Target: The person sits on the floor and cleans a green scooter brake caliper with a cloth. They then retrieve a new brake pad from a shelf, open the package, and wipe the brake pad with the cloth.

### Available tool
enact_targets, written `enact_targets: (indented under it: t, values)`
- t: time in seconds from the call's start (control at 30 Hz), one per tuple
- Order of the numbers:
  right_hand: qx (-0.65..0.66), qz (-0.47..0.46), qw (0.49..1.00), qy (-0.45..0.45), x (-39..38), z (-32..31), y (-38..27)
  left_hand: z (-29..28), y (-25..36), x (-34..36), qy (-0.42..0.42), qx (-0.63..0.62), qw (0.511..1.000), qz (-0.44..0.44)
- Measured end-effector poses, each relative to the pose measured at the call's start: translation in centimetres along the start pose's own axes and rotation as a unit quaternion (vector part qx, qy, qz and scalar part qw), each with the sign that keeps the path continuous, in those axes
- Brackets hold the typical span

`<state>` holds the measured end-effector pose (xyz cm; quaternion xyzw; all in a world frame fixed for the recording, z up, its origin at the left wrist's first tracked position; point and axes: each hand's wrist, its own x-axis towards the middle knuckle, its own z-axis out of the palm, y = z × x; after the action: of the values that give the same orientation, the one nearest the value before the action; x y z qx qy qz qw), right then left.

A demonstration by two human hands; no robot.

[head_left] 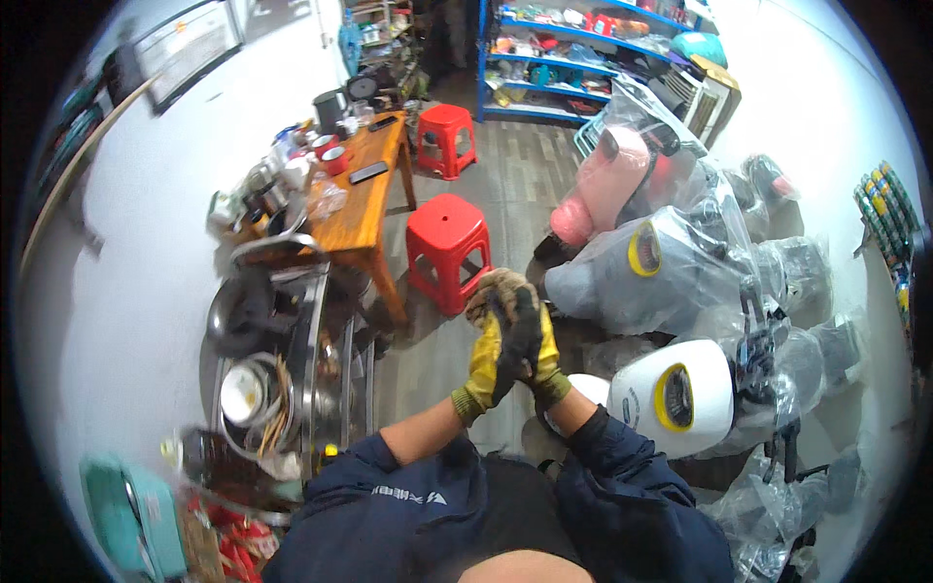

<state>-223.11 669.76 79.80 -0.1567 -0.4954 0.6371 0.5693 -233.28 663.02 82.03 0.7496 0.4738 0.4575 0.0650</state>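
Both my hands wear yellow and black work gloves with ribbed cuffs, stained brown at the fingers. My left hand [487, 358] and my right hand [546, 352] are pressed together in front of my chest, closed around each other. Where they overlap, the single fingers are hard to tell apart. No tool shows between them; anything inside the clasp is hidden. Beyond the fingertips stands a red plastic stool [447, 231]. To the right of my hands is a white scooter [632, 400] with a yellow-rimmed dark oval on its front.
A wooden table [355, 219] at left carries phones, red mugs and bottles. Nearer stands a metal rack [316, 360] with pans and bowls. Several plastic-wrapped scooters, one grey [603, 277], one pink [610, 180], line the right. Another red stool [447, 136] and blue shelves [481, 68] stand farther back.
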Motion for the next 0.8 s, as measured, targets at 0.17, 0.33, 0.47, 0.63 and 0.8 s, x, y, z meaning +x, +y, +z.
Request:
enact_targets:
  t: [0.17,0.33,0.47,0.63,0.8]
  values:
    - [-0.024,0.03,0.996,0.079,14.2,-12.4,-3.8,1.5,-4.0,18.0,-0.124,-0.289,0.923,-0.221]
    - [-0.036,0.079,0.993,-0.074,32.6,-20.0,-4.0,4.6,-18.6,32.9,-0.179,-0.564,0.765,-0.253]
    - [-0.346,0.053,0.935,-0.065,47.0,-23.4,2.2,10.5,-34.1,44.3,-0.182,-0.64,0.665,-0.339]
    - [0.066,0.303,0.947,-0.08,67.2,-19.9,4.5,8.4,-45.6,56.1,-0.076,-0.613,0.71,-0.338]
    - [0.027,0.268,0.961,-0.069,84.2,-23.8,10.8,10.5,-57.7,68.5,-0.03,-0.472,0.832,-0.289]
